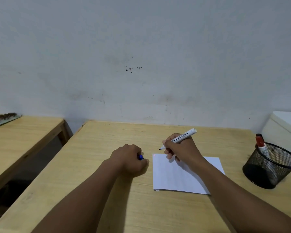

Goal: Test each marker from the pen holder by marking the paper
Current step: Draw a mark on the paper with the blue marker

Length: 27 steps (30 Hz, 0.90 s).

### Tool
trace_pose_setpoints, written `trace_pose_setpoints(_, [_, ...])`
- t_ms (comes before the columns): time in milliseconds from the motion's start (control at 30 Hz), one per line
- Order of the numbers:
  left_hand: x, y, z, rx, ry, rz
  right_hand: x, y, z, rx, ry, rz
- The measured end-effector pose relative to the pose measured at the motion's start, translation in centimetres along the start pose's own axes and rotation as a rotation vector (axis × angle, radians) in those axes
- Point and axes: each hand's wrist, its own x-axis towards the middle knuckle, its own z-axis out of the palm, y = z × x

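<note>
On the pale wooden table, one white sheet of paper lies at centre, small red marks at its ten o'clock corner. Right hand grips one uncapped white marker, its printed label unreadable, its dark tip above the sheet's far edge. Left hand, at nine o'clock of the sheet, is fisted around a blue cap. At three o'clock, a black mesh pen holder contains one red-capped marker.

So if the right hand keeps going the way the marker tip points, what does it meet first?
Probably bare table: the marker in the right hand points left, beyond the paper; the left hand sits nearer. Depth is unclear.
</note>
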Motion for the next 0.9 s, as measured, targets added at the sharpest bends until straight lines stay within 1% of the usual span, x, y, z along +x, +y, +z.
trace_pose_setpoints(67, [-0.1, -0.1, 0.6, -0.006, 0.051, -0.009, 0.3, 0.6, 0.8, 0.034, 0.026, 0.012])
trace_pose_setpoints(167, [-0.2, -0.3, 0.8, -0.029, 0.061, -0.003, 0.5, 1.5, 1.4, -0.061, 0.059, -0.020])
trace_pose_setpoints(400, [0.7, -0.1, -0.2, -0.173, -0.137, -0.054, 0.8, 3.3, 1.5, -0.084, 0.090, -0.051])
trace_pose_setpoints(567, [1.3, 0.4, -1.1, -0.222, -0.217, -0.094, 0.6, 3.4, 1.6, -0.090, 0.109, -0.069])
trace_pose_setpoints(767, [0.7, 1.2, -0.3, -0.030, -0.143, -0.126, 0.5, 3.5, 1.7, -0.168, 0.121, -0.111])
trace_pose_setpoints(900, [0.3, 1.5, -0.4, -0.023, -0.140, -0.142, 0.5, 3.7, 1.8, -0.197, 0.110, -0.116])
